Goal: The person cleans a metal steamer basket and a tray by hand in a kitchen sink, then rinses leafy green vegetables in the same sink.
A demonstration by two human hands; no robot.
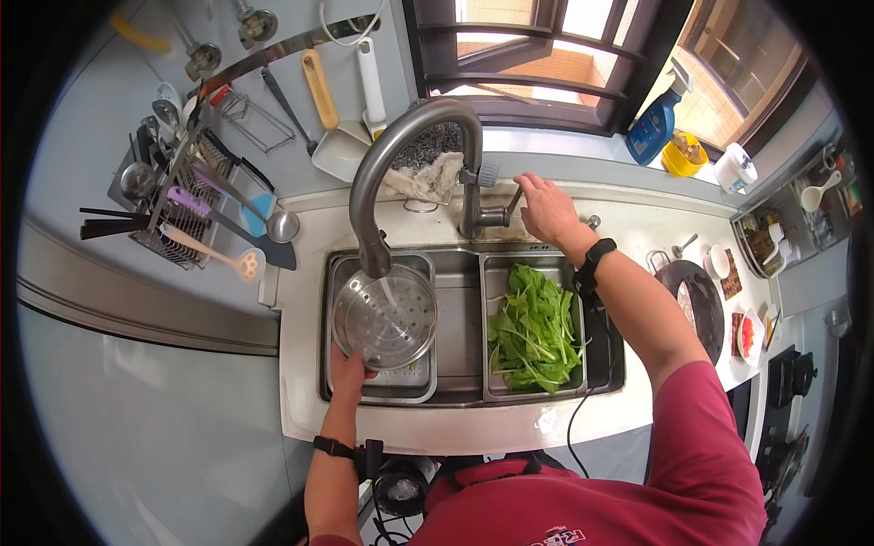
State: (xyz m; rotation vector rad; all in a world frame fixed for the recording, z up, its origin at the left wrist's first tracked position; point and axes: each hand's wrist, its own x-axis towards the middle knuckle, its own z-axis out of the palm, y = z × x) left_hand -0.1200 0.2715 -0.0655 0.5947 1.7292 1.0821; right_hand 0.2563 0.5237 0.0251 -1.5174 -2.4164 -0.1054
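My left hand grips the near rim of a round metal steamer tray with holes in its bottom. Water runs into it from the curved grey faucet. Below the round tray, a rectangular perforated metal tray sits in the left part of the steel sink. Up at the faucet's base, my right hand has its fingers on the lever. Leafy green vegetables lie in a rectangular metal tray at the sink's right side.
A utensil rack with ladles and spatulas hangs on the left wall. A dark round pan and small dishes stand on the right counter. A blue spray bottle is on the sill. One black cable crosses the counter's front edge.
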